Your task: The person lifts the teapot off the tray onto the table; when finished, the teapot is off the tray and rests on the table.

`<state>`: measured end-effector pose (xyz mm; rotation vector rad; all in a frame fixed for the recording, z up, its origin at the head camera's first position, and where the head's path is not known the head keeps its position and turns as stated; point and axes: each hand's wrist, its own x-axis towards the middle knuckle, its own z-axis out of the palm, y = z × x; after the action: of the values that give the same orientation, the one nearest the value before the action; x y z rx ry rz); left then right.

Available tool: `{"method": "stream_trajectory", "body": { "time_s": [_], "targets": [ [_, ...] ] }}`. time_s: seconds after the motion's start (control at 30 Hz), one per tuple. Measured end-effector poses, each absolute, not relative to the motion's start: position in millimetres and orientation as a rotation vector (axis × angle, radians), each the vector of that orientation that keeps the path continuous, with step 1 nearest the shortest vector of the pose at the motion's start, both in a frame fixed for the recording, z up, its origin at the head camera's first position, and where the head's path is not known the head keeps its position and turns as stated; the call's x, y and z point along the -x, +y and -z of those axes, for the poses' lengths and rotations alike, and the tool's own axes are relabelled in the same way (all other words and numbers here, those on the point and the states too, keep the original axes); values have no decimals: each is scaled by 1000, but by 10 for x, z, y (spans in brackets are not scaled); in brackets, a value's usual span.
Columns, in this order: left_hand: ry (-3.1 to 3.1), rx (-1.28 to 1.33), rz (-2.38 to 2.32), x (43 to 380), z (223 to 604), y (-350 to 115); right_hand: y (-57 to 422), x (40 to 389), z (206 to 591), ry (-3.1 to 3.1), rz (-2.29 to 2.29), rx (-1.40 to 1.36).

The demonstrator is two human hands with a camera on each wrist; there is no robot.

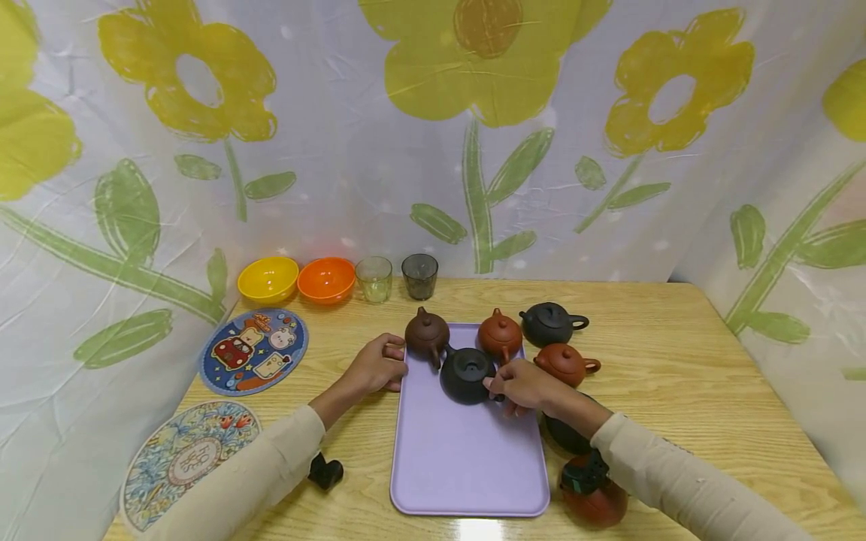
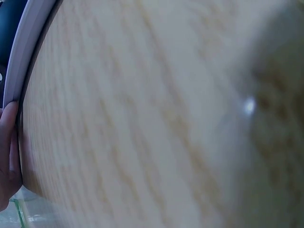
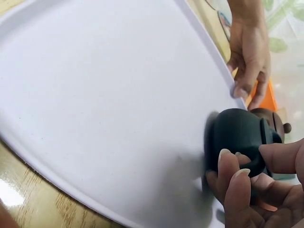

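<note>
A black teapot [image 1: 465, 378] is over the far part of a lilac tray [image 1: 467, 458], with its spout toward the far left. My right hand [image 1: 526, 385] pinches the teapot's handle; in the right wrist view the thumb and fingers close around that handle, beside the black body [image 3: 235, 130]. At the tray's left rim, my left hand [image 1: 379, 364] grips the edge with its fingertips. A brown teapot [image 1: 425, 334] and an orange-red teapot [image 1: 499, 334] stand at the tray's far end, on either side of the black one.
Right of the tray stand another black teapot [image 1: 549, 327], a red teapot [image 1: 563, 364], a partly hidden black one [image 1: 564, 434] and a reddish one [image 1: 597, 505]. Yellow bowl [image 1: 268, 282], orange bowl [image 1: 327, 282] and two glasses [image 1: 420, 278] line the back. Two oval mats [image 1: 253, 352] lie left.
</note>
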<state>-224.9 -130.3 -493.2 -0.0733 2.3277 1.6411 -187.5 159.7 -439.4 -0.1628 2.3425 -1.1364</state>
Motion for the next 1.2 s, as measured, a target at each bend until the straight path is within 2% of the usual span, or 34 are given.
{"method": "stream_trajectory", "body": {
  "time_s": [0.57, 1.2],
  "targets": [
    [2314, 75, -1641, 2243, 4923, -1307, 1817, 1839, 4285, 2292, 1195, 231],
    [2330, 70, -1615, 2252, 4951, -1309, 2415, 1854, 3819, 2263, 1255, 326]
  ]
}}
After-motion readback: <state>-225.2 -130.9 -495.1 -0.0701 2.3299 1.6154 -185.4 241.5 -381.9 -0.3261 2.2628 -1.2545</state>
